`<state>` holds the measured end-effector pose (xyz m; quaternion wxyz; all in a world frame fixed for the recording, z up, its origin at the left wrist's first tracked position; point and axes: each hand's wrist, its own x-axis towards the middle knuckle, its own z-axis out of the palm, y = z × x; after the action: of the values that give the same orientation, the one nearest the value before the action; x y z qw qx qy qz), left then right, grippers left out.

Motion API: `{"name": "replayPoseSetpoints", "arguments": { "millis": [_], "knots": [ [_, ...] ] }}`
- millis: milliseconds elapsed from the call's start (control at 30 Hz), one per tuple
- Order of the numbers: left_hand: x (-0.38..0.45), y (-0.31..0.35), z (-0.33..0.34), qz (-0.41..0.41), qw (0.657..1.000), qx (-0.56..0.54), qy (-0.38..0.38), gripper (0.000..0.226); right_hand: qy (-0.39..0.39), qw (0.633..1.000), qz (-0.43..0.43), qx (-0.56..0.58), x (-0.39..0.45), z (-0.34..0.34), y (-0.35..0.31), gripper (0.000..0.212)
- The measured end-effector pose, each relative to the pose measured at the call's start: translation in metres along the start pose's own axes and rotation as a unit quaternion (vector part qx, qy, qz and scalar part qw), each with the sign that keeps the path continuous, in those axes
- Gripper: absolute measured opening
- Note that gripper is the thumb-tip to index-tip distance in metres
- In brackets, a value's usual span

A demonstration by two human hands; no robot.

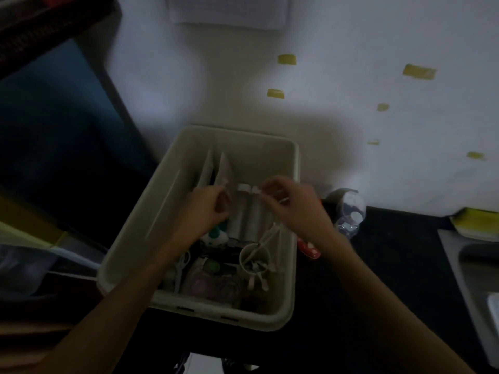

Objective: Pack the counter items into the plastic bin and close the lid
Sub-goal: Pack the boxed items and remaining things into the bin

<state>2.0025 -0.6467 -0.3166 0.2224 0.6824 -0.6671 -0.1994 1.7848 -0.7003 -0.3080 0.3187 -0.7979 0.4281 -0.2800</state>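
Observation:
A beige plastic bin (283, 315) stands open on the dark counter, with no lid in sight. Inside lie flat white packets (216, 168), two white tubes (247, 211), a cup (253, 257) with white utensils, scissors (181, 263), a green-and-white item (216, 234) and a pinkish pouch (213, 283). Both hands reach into the bin. My left hand (208, 209) is closed beside the packets; what it holds is unclear. My right hand (291, 203) pinches the cap end of a white tube at the bin's middle.
A clear plastic bottle (348, 211) and a red-and-white item (310, 248) lie on the black counter (391, 265) right of the bin. A steel sink (475, 279) sits far right, with a yellow sponge (478, 220) behind it. A white wall with yellow tape bits rises behind.

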Motion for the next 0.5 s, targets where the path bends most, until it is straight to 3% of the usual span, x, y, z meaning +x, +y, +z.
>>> {"name": "replayPoseSetpoints", "arguments": {
  "millis": [100,200,333,500],
  "knots": [
    [0.01,0.063,0.014,0.085,0.995,-0.044,0.011,0.025,0.055,0.997,0.044,-0.005,-0.012,-0.058,0.026,0.013],
    [0.031,0.117,0.044,0.118,0.99,-0.052,-0.058,0.03,0.054,0.993,0.095,-0.051,-0.01,-0.098,0.078,0.017],
    [0.063,0.162,0.108,0.061,0.981,0.065,-0.172,0.038,-0.041,0.981,0.15,-0.116,0.005,-0.121,0.15,0.023],
    [0.083,0.173,0.186,-0.097,0.949,0.148,-0.261,0.047,-0.152,0.967,0.129,-0.157,0.015,-0.127,0.194,0.024]
  ]
}}
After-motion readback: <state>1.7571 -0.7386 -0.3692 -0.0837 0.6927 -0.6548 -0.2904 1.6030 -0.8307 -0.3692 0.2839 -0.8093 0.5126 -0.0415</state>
